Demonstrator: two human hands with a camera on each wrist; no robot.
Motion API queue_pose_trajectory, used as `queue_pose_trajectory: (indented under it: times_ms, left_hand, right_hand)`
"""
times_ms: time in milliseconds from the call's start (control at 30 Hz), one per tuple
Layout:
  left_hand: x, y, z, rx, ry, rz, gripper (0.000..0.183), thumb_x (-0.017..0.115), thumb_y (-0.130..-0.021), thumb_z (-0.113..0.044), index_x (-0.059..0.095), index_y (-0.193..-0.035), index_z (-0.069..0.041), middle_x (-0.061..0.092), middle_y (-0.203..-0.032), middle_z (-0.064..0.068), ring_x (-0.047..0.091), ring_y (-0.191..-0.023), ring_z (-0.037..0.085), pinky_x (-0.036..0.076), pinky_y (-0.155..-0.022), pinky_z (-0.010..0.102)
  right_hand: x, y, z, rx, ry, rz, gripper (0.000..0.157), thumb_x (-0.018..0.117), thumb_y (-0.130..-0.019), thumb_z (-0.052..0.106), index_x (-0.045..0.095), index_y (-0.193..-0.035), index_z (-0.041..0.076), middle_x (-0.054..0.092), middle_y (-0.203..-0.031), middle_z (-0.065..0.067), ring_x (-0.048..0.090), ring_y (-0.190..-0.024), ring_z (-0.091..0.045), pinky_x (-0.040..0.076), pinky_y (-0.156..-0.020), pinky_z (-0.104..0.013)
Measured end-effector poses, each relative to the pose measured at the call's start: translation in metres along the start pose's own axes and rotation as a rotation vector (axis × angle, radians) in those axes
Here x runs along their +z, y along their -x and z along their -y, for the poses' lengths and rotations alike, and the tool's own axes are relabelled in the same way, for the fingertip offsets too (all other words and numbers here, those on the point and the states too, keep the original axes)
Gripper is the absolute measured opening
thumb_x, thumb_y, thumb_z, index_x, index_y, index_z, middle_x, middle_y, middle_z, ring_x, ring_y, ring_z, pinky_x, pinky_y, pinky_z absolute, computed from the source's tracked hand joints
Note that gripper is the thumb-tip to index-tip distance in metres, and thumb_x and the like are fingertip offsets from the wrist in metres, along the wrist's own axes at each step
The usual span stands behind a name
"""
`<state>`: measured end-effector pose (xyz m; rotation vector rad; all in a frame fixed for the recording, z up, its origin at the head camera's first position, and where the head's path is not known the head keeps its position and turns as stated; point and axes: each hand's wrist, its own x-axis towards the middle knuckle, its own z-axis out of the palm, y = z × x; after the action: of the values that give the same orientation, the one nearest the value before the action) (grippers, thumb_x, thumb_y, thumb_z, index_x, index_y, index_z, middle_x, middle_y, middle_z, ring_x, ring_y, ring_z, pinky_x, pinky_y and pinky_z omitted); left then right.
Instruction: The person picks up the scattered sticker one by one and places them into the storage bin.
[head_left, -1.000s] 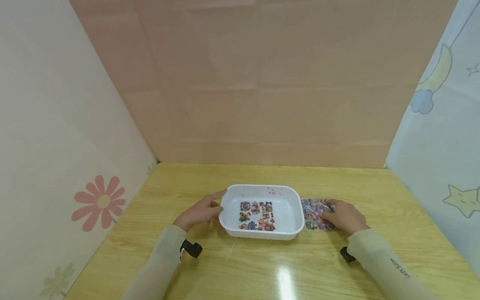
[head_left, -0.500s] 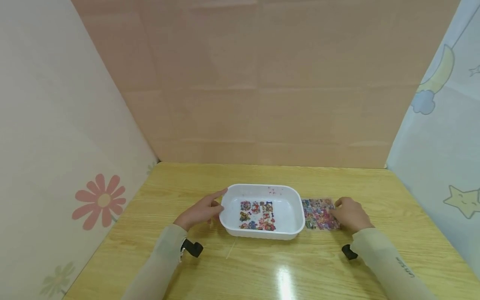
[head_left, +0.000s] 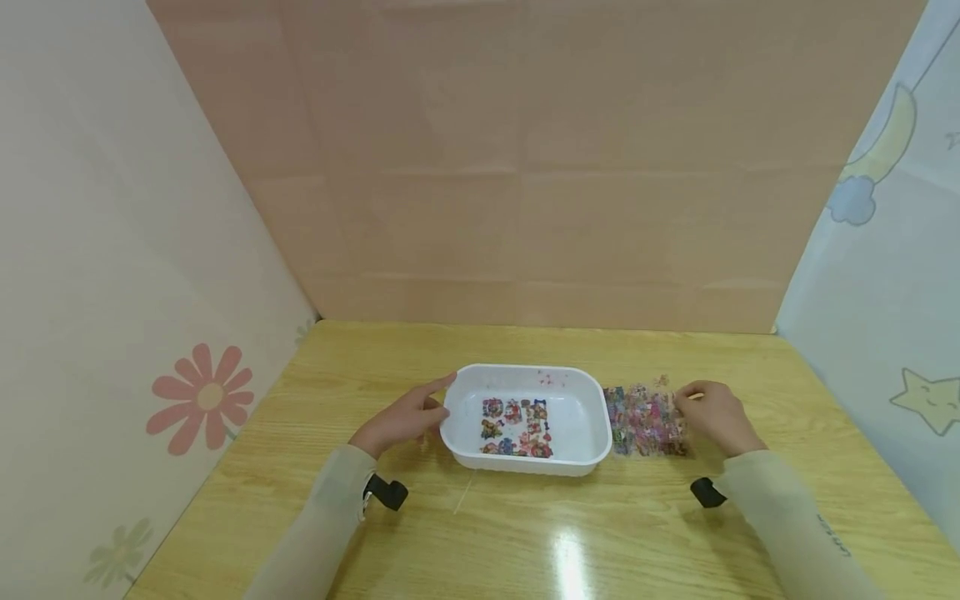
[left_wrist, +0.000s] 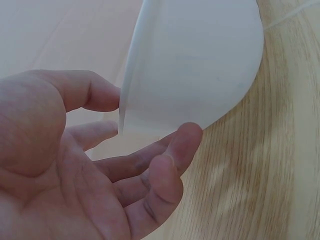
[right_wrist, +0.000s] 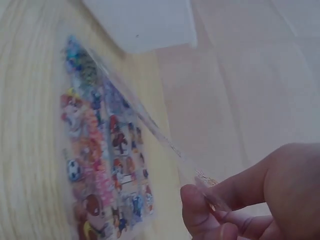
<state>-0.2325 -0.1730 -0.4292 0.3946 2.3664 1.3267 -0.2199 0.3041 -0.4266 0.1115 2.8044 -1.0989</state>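
Observation:
My left hand (head_left: 403, 417) holds the left end of a white plastic tub (head_left: 525, 469). In the left wrist view, thumb and finger meet its rim, with other fingers curled by the outer wall. A sheet of colourful cartoon stickers (head_left: 513, 446) is visible on the tub's floor. Right of the tub, my right hand (head_left: 716, 417) pinches the edge of a clear sticker sheet (right_wrist: 145, 115). Seen in the right wrist view, that sheet is raised at a slant above more cartoon stickers (right_wrist: 95, 165), which lie flat on the table.
The wooden table (head_left: 570, 533) runs back to a plain tan backdrop (head_left: 517, 208). Patterned panels stand at both sides, one with a pink flower (head_left: 202, 398). A thin pale strip (head_left: 464, 493) sticks out below the tub. Pink marks show on the tub's inner back wall.
My right hand has drawn outward to the right, lifting the edge of a sticker sheet off those beneath. My left hand stays at the tub, which keeps its place.

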Motion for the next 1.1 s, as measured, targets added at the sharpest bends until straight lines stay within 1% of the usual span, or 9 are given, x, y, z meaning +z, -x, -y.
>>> queue_pose_trajectory:
  times_ms: [167,233,333,533,767,867,967,1000,1100]
  left_hand:
    - [-0.001,-0.002,0.002,0.007,0.003,0.004,0.065,0.053,-0.102,-0.019,0.024,-0.161,-0.023,0.067,-0.116,0.019,0.067,-0.086,0.029,0.050,-0.059,0.037]
    - [-0.001,-0.002,0.001,0.013,0.007,0.004,0.065,0.053,-0.102,-0.019,0.025,-0.161,-0.023,0.067,-0.116,0.019,0.067,-0.085,0.029,0.050,-0.059,0.037]
    - [-0.001,-0.002,0.001,0.023,0.008,0.005,0.065,0.052,-0.102,-0.017,0.025,-0.161,-0.022,0.068,-0.114,0.020,0.066,-0.083,0.029,0.049,-0.058,0.038]
    - [0.000,-0.001,0.001,0.021,0.005,0.000,0.065,0.052,-0.102,-0.016,0.025,-0.161,-0.021,0.068,-0.112,0.020,0.065,-0.082,0.030,0.049,-0.057,0.039]
    - [0.000,-0.002,0.002,0.007,0.004,-0.006,0.065,0.052,-0.102,-0.018,0.025,-0.161,-0.023,0.068,-0.113,0.018,0.066,-0.083,0.029,0.050,-0.059,0.038]
    - [0.000,-0.003,0.002,-0.004,0.003,-0.011,0.065,0.052,-0.102,-0.018,0.026,-0.160,-0.025,0.068,-0.112,0.015,0.065,-0.083,0.028,0.049,-0.060,0.037]
    - [0.000,-0.003,0.002,-0.005,0.007,-0.008,0.065,0.052,-0.102,-0.018,0.025,-0.160,-0.026,0.068,-0.110,0.014,0.065,-0.083,0.028,0.049,-0.060,0.037]
    - [0.000,-0.003,0.002,-0.002,0.010,-0.004,0.065,0.052,-0.102,-0.018,0.025,-0.160,-0.026,0.069,-0.110,0.014,0.065,-0.083,0.028,0.049,-0.060,0.037]
    - [0.000,-0.003,0.003,0.005,0.013,0.004,0.065,0.051,-0.102,-0.018,0.024,-0.161,-0.025,0.069,-0.110,0.015,0.066,-0.083,0.029,0.049,-0.059,0.036]
  right_hand:
    - [-0.006,0.002,0.006,0.013,-0.040,-0.018,0.048,0.042,-0.106,0.030,0.054,-0.129,-0.010,0.070,-0.110,-0.024,0.062,-0.100,-0.040,0.045,-0.064,-0.038]
    - [-0.008,0.003,0.009,0.019,-0.050,-0.027,0.048,0.041,-0.106,0.031,0.054,-0.129,-0.009,0.069,-0.112,-0.025,0.060,-0.098,-0.041,0.042,-0.062,-0.038]
    - [-0.010,0.005,0.012,0.020,-0.064,-0.035,0.048,0.040,-0.106,0.031,0.053,-0.129,-0.009,0.068,-0.114,-0.025,0.058,-0.103,-0.044,0.042,-0.065,-0.039]
    - [-0.015,0.008,0.016,0.021,-0.112,-0.051,0.053,0.038,-0.107,0.033,0.048,-0.135,-0.010,0.069,-0.114,-0.023,0.050,-0.119,-0.050,0.045,-0.079,-0.047]
    - [-0.019,0.008,0.018,0.000,-0.164,-0.113,0.055,0.040,-0.106,0.036,0.048,-0.136,-0.009,0.068,-0.117,-0.025,0.054,-0.116,-0.046,0.045,-0.072,-0.038]
    - [-0.025,0.007,0.018,-0.011,-0.183,-0.142,0.054,0.040,-0.106,0.036,0.049,-0.136,-0.009,0.069,-0.114,-0.022,0.058,-0.110,-0.037,0.049,-0.072,-0.031]
    - [-0.031,0.007,0.018,-0.013,-0.195,-0.158,0.053,0.041,-0.106,0.034,0.050,-0.135,-0.009,0.070,-0.110,-0.014,0.059,-0.103,-0.023,0.051,-0.071,-0.023]
    - [-0.033,0.007,0.018,-0.011,-0.196,-0.162,0.052,0.041,-0.106,0.034,0.050,-0.135,-0.008,0.070,-0.108,-0.010,0.058,-0.101,-0.019,0.051,-0.072,-0.023]
    - [-0.037,0.007,0.019,-0.002,-0.217,-0.161,0.052,0.041,-0.106,0.035,0.049,-0.135,-0.008,0.068,-0.104,-0.002,0.057,-0.101,-0.018,0.054,-0.081,-0.032]
